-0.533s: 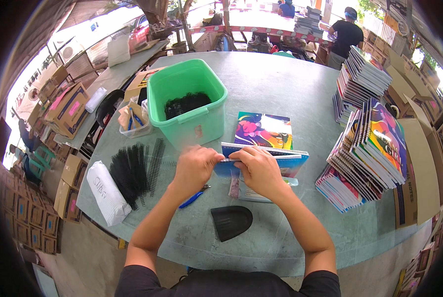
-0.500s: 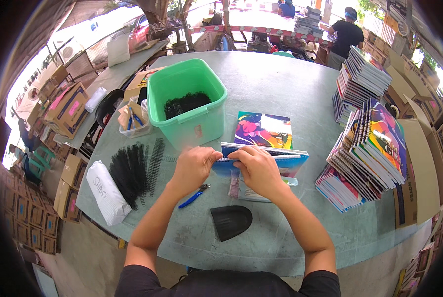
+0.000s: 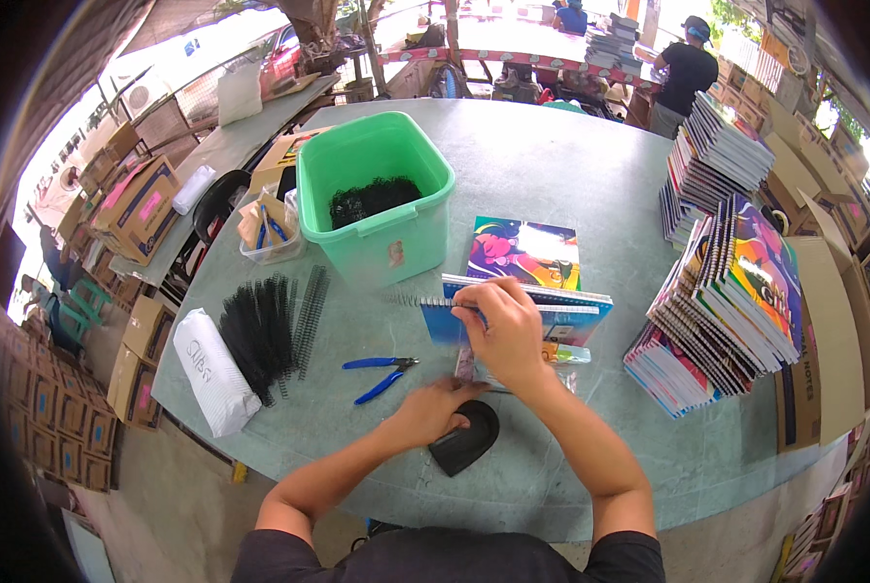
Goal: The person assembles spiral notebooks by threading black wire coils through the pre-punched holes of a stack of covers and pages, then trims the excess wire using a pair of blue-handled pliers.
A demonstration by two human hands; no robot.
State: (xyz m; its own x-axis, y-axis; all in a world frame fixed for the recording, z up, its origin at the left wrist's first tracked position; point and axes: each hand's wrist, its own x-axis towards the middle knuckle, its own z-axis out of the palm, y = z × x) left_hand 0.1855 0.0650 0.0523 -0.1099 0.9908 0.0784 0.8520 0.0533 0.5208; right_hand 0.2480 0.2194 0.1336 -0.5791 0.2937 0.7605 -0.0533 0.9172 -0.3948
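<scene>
L hand (image 3: pixel 433 412) now down by blk pc (image 3: pixel 467 447), grn tbl (image 3: pixel 542 491), ctns (image 3: pixel 129 231) both sides

Right hand (image 3: pixel 505 328) pinching top edge of upright blue notebook (image 3: pixel 445 325); coil (image 3: pixel 430 302) pokes out to its left. Left hand (image 3: pixel 432 412), lower, over black curved piece (image 3: pixel 467 445). Cutters (image 3: pixel 382 377) just beyond left hand, green bin (image 3: pixel 396 251) farther; notebook stacks (image 3: pixel 722 291) right of right hand.

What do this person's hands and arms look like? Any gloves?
No gloves show: the left hand and right hand look bare. The forearms are uncovered, with no watch or bracelet visible. Short black sleeves cover the upper arms.
</scene>
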